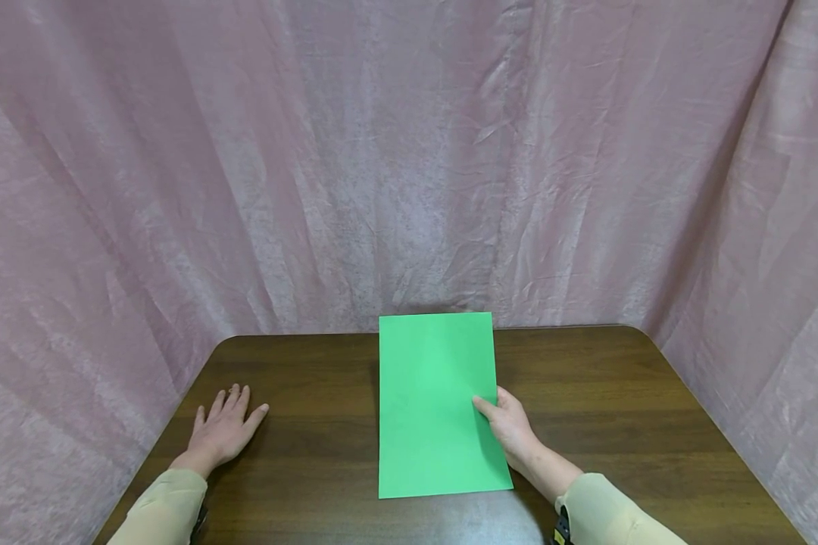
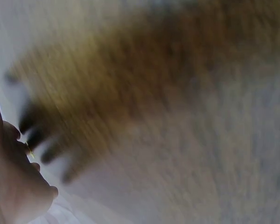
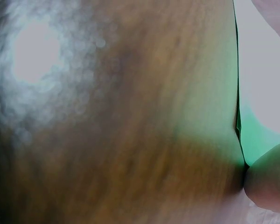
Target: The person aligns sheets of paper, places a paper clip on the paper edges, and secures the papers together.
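Observation:
A plain green rectangular sheet of paper (image 1: 436, 409) stands tilted above the middle of the table, its broad face toward me. My right hand (image 1: 514, 431) pinches its right edge, thumb on the front and fingers hidden behind. The right wrist view catches a strip of the green paper (image 3: 259, 135), partly washed out by glare, beside part of the right hand (image 3: 270, 179). Over at the table's left side, my left hand (image 1: 221, 435) lies palm down with its fingers spread, holding nothing. Only part of the left hand (image 2: 18, 182) shows in the left wrist view.
The brown wood-grain table (image 1: 313, 446) has rounded far corners and a glossy top that reflects light. Pinkish velvet curtains (image 1: 409, 151) hang behind it and along both sides. Pale sleeves (image 1: 167, 507) cover both forearms.

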`<state>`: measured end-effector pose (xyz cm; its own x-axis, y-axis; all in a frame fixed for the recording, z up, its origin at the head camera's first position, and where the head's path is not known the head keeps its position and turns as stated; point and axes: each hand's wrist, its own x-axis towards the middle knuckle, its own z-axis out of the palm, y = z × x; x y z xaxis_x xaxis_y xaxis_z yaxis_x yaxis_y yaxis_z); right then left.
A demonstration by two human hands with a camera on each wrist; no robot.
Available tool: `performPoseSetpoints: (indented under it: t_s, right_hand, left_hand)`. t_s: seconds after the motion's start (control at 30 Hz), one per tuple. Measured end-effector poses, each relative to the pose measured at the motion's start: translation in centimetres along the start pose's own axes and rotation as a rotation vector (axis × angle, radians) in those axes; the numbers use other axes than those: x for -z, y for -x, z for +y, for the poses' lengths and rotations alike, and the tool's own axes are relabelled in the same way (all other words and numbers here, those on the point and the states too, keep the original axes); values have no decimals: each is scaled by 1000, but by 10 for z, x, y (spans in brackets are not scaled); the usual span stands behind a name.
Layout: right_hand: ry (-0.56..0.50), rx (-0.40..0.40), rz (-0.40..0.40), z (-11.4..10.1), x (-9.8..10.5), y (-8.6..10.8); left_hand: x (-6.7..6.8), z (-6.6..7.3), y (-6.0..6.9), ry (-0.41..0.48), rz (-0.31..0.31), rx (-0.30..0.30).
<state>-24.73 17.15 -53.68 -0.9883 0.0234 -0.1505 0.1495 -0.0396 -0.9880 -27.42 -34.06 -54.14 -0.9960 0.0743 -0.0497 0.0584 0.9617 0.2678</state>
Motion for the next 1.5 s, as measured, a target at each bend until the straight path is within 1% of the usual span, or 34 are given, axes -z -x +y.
performPoseSetpoints:
  t_s: [0.27, 0.43, 0.63, 0.93, 1.17, 1.5]
  right_hand:
    - [-3, -1, -4, -1, 0, 2]
    - [1, 3, -5, -1, 0, 1]
    - [-6, -2, -4, -1, 0, 1]
    - [-7, 0, -7, 0, 0, 1]
    - [18, 5, 6, 1, 0, 0]
    - [19, 15, 6, 1, 0, 0]
  left_hand:
    - [-4, 4, -1, 9, -6, -6]
    - [-4, 13, -1, 14, -19, -12]
    - [-7, 27, -4, 22, -26, -38]
    - [-15, 49, -7, 31, -18, -95]
    - [-21, 73, -11, 28, -37, -132]
    - [-29, 107, -14, 8, -64, -209]
